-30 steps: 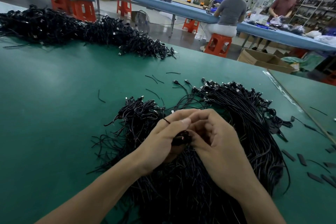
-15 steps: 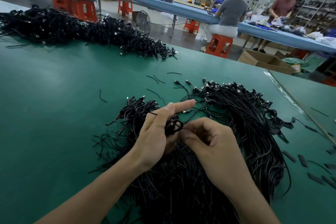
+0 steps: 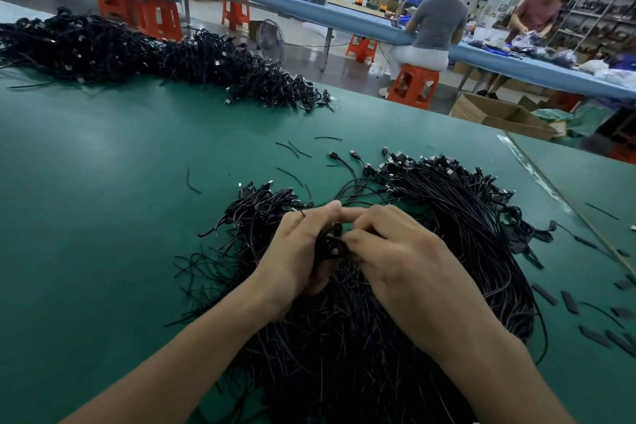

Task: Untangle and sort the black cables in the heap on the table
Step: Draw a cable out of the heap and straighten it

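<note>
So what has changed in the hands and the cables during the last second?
Both the left hand and the right hand still hold the small coiled cable between them; it sits slightly higher than a second ago. The left forefinger, stretched out half a second ago, now meets the right fingertips. The near heap, the far heap and the table lie unchanged.

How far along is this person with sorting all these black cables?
Somewhere around midway, I'd guess. Looks done: cables on the right of the near heap lie roughly parallel, plugs pointing away. In hand: the left hand and right hand pinch one small coiled cable. Left to do: the tangle under the arms, and the far heap, which looks jumbled.
</note>
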A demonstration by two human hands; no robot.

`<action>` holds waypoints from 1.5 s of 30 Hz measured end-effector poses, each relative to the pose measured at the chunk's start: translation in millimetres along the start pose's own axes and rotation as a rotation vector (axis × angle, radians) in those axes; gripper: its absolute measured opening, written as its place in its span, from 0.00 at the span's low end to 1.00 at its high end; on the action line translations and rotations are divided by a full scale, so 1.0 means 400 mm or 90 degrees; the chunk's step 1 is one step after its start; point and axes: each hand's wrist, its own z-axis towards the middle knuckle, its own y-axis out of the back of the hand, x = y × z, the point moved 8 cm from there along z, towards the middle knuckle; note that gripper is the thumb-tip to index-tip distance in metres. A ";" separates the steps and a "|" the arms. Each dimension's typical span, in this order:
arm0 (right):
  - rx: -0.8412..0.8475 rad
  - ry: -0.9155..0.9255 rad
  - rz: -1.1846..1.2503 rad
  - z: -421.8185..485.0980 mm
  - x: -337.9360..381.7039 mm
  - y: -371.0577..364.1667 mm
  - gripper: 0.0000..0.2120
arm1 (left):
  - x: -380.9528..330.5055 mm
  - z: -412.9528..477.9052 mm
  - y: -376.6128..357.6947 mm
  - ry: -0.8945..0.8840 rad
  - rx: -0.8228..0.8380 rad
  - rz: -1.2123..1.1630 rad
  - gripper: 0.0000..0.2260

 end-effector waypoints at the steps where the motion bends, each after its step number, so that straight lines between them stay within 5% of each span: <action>1: -0.013 0.002 0.008 -0.003 -0.004 -0.003 0.06 | 0.010 -0.001 0.009 0.024 -0.028 0.006 0.18; 6: -0.101 -0.038 0.085 -0.017 -0.018 -0.023 0.02 | 0.034 -0.001 0.030 0.079 -0.121 -0.015 0.25; 11: -0.058 0.031 -0.051 -0.016 0.018 -0.053 0.04 | 0.063 -0.003 0.032 0.158 -0.164 -0.006 0.28; 18: -0.018 0.194 -0.126 -0.015 0.078 -0.026 0.04 | 0.113 -0.033 -0.017 0.319 0.110 0.089 0.23; 22: 0.027 0.140 -0.037 -0.009 0.053 -0.021 0.04 | 0.121 -0.053 -0.026 0.390 0.133 0.024 0.17; 28: 0.032 -0.025 0.157 -0.010 -0.008 -0.041 0.04 | 0.113 -0.053 -0.048 0.359 0.204 -0.030 0.29; 32: 0.045 -0.125 0.316 -0.025 -0.050 -0.049 0.05 | 0.079 -0.065 -0.059 0.252 0.357 0.115 0.22; 35: 0.054 -0.102 0.274 -0.027 -0.032 -0.044 0.03 | 0.071 -0.075 -0.062 0.228 0.420 0.210 0.19; 42: 0.064 0.006 0.021 -0.030 0.031 -0.022 0.05 | 0.084 -0.063 -0.053 0.234 0.374 0.303 0.04; 45: 0.080 -0.017 -0.018 -0.029 0.033 -0.029 0.09 | 0.091 -0.056 -0.053 0.232 0.353 0.314 0.15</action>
